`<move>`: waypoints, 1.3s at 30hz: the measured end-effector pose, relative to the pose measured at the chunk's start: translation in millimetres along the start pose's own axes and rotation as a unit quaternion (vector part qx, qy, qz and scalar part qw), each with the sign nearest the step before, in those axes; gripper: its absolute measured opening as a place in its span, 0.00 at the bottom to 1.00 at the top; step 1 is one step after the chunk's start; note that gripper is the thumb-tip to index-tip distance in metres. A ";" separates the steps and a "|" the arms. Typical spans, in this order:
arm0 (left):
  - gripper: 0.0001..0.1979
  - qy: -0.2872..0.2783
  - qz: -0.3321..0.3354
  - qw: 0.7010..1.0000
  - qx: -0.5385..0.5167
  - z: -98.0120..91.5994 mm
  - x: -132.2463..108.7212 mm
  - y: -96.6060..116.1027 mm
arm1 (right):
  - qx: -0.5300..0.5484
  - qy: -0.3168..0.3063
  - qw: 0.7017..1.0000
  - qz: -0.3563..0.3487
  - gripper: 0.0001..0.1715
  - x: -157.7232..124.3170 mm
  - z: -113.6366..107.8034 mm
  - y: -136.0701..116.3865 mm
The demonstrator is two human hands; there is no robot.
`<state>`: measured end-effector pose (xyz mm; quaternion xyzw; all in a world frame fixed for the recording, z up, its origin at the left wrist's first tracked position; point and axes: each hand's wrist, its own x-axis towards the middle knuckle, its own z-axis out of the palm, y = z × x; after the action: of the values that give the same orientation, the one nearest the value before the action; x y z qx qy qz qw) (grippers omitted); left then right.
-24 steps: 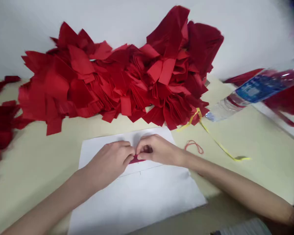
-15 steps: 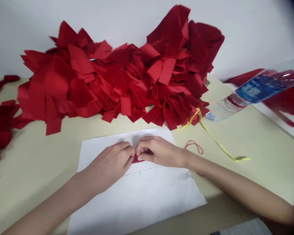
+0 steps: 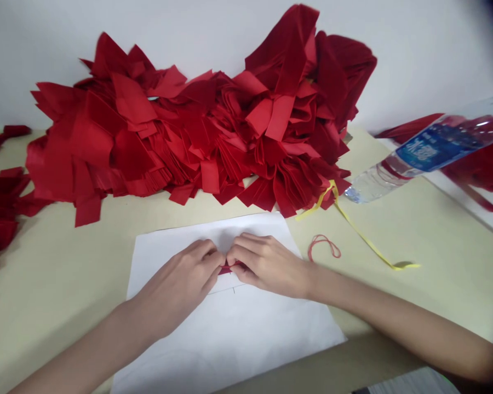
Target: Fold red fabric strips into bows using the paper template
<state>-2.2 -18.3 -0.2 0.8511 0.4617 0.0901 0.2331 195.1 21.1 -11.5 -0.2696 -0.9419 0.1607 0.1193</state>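
Note:
Over a white sheet of paper [image 3: 230,339] marked with a ruled line, both of my hands meet fingertip to fingertip. My left hand [image 3: 193,279] is closed, its thumb and fingers pinching one end of a small red strip [image 3: 225,270]. On the other side my right hand [image 3: 267,262] pinches the same strip, fingers curled. Only a short stretch of the red shows between the hands; whether it is cloth or paper I cannot tell. A thin red cord [image 3: 324,241] lies looped beside my right wrist, partly hidden by the arm.
A large heap of red folded strips [image 3: 189,142] lies along the wall. Several more red pieces [image 3: 0,202] are at the left. A yellow ribbon [image 3: 361,235] trails on the table [image 3: 435,295] near a tilted plastic bottle [image 3: 427,148] with a blue label.
My right hand has shifted slightly down, its fingers drawn closer around the red strip. My left hand stays nearly in place, still pinching.

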 end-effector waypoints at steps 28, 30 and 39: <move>0.15 0.056 0.021 0.997 -0.049 5.3 0.0 -0.6 | -0.038 0.016 0.995 -0.096 0.13 -8.5 4.2 10.0; 0.16 0.067 0.048 0.996 -0.031 7.0 -2.0 -2.5 | -0.065 0.020 0.991 -0.119 0.15 -10.2 5.5 11.0; 0.14 0.038 0.138 0.984 0.109 8.4 -11.1 -3.7 | -0.135 0.014 0.975 -0.177 0.14 -13.3 -1.2 8.7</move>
<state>-8.0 -28.4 -8.7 0.9231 0.3550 0.1025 0.1068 210.5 21.1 -15.4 -0.1149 -0.9859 0.0044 0.1219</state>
